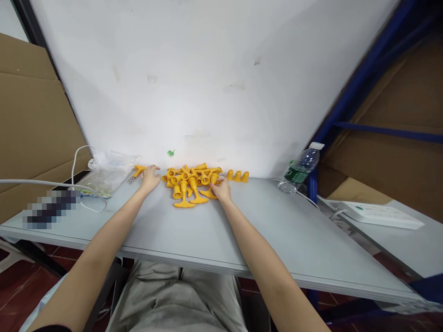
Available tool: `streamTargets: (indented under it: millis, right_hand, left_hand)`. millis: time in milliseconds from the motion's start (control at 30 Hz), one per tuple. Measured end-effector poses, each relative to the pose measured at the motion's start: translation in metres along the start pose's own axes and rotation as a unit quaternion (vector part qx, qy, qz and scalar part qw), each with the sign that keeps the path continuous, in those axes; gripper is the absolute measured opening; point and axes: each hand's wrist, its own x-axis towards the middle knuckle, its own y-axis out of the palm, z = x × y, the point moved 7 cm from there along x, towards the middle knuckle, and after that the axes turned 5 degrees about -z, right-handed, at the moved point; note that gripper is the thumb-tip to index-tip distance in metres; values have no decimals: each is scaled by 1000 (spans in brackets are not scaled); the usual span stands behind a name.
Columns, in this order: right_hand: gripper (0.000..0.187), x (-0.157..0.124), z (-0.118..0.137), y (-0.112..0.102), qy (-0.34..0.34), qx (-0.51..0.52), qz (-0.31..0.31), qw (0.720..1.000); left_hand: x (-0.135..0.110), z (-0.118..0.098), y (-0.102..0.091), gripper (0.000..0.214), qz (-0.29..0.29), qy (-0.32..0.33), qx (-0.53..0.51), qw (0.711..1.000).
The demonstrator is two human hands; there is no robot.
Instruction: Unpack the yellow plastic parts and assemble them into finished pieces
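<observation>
A pile of yellow plastic pieces (194, 177) lies on the table against the white panel; several have a T-shaped handle and others look like small ribbed cups. At the pile's left side, my left hand (150, 179) is open, its fingers stretched towards the pieces. Just left of that hand lies another yellow piece (139, 169), with small metal parts (131, 179) beside it. My right hand (222, 189) is at the pile's right edge, thumb and fingers closed around a yellow cup-like piece (214, 178). Three yellow cups (237, 175) stand in a row just right of it.
A clear plastic bag (104, 173) and a white cable (73, 166) lie at the left, near a pixelated dark object (53, 210). On the right, a water bottle (300, 168) leans by a blue post (312, 189). A white power strip (382, 215) rests beyond it.
</observation>
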Motion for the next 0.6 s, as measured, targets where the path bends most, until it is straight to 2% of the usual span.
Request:
streamTargets:
  millis: [100, 200, 333, 400, 467, 533, 600]
  right_hand:
    - [56, -1, -8, -1, 61, 95, 4, 994]
    - [70, -2, -5, -13, 66, 157, -26, 985]
    - [56, -2, 0, -29, 46, 176, -70, 981]
    - [47, -2, 1, -33, 41, 176, -76, 981]
    - [43, -2, 1, -34, 42, 178, -79, 980]
    - [41, -2, 0, -33, 41, 177, -81, 980]
    - [37, -1, -1, -32, 35, 171, -80, 981]
  left_hand:
    - [-9, -17, 1, 35, -9, 27, -22, 999]
    - [-19, -29, 2, 39, -12, 53, -19, 998]
    - [-26, -30, -7, 41, -19, 74, 2, 997]
    - [-23, -17, -22, 41, -36, 66, 16, 997]
    - [-18, 9, -46, 40, -70, 31, 39, 996]
    - [-13, 45, -74, 40, -95, -14, 72, 993]
    - [-11, 89, -104, 45, -97, -84, 129, 983]
